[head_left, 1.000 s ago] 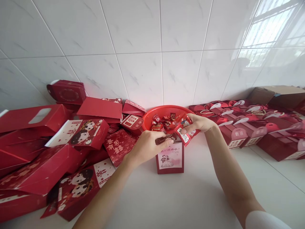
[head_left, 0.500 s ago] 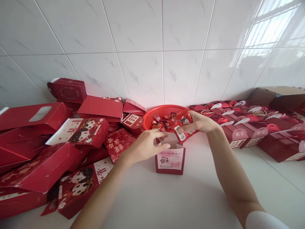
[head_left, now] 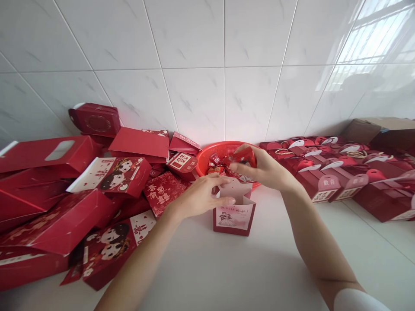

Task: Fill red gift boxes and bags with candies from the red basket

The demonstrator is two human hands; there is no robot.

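Straddling the left side of an upright, open-topped red box [head_left: 248, 216] on the bench [head_left: 201, 268], the left hand [head_left: 194, 194] is resting half open, thumb near the front edge; firmness of contact unclear. Right hand [head_left: 267, 170] is gripping a red packet [head_left: 248, 156] above the red basket [head_left: 204, 151], fingers covering part, print not legible. Box's front label is showing a couple drawing, its top line blurring. Left-hand pile of boxes [head_left: 126, 177] is carrying 囍; right-hand boxes [head_left: 324, 183] are showing 歡喜. Basket's contents are lying partly hidden behind both hands. Brown carton [head_left: 382, 124] is running off the right edge.
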